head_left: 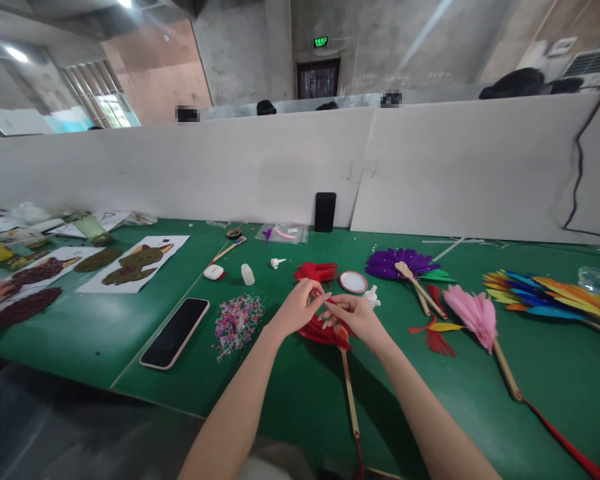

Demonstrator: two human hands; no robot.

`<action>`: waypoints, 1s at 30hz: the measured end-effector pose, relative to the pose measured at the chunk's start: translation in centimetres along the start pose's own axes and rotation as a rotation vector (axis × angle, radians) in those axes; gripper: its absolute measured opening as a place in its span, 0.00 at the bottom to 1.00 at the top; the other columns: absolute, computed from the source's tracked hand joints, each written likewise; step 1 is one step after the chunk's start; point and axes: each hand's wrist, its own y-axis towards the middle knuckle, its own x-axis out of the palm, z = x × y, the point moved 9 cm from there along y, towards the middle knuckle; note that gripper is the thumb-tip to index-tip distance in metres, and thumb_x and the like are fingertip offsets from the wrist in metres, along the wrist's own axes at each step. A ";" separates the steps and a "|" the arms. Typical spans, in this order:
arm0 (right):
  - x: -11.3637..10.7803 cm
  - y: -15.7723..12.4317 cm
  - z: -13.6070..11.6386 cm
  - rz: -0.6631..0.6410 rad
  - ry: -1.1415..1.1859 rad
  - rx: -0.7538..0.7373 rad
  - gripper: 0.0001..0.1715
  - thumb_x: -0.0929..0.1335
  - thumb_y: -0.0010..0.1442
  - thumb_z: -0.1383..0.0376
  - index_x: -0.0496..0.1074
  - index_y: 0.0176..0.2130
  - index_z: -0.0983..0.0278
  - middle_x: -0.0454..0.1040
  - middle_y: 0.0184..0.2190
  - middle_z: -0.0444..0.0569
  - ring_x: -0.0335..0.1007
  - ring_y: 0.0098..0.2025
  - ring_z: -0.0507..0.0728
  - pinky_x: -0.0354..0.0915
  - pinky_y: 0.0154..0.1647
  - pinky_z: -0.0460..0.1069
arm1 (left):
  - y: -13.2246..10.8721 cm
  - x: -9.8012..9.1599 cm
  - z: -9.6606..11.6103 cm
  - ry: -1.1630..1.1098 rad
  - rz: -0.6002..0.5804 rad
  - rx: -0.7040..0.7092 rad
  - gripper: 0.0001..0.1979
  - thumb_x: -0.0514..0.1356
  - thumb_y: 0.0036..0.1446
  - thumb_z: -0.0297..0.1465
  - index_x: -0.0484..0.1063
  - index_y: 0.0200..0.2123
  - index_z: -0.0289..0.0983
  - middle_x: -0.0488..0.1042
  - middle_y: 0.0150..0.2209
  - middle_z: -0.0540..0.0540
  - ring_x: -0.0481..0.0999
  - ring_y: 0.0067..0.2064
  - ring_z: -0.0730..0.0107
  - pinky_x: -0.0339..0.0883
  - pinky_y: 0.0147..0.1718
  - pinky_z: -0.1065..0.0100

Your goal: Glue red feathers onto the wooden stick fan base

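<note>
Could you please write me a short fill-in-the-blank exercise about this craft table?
1. The left hand and right hand meet over a ____ feather fan.
2. The smartphone lies screen-up on the ____ table.
3. The pink feather fan lies to the ____ of the right hand.
Missing words: red, green, right.

The person's left hand [296, 308] and right hand [356, 317] are bare, as are the slim left forearm [235, 407] and right forearm [425, 413]. The fingernails [327, 295] look long and pale (too small to tell if polished). A strip of whitish clothing [265, 469] shows between the arms.
</note>
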 end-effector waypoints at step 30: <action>-1.2 0.4 -0.3 0.037 -0.135 -0.079 0.20 0.69 0.52 0.49 0.63 0.34 0.61 0.76 0.20 0.43 0.74 0.19 0.55 0.66 0.17 0.46 | 0.0 -0.1 0.5 0.273 0.002 0.110 0.10 0.57 0.60 0.37 0.74 0.31 0.39 0.71 0.35 0.47 0.70 0.40 0.65 0.62 0.41 0.61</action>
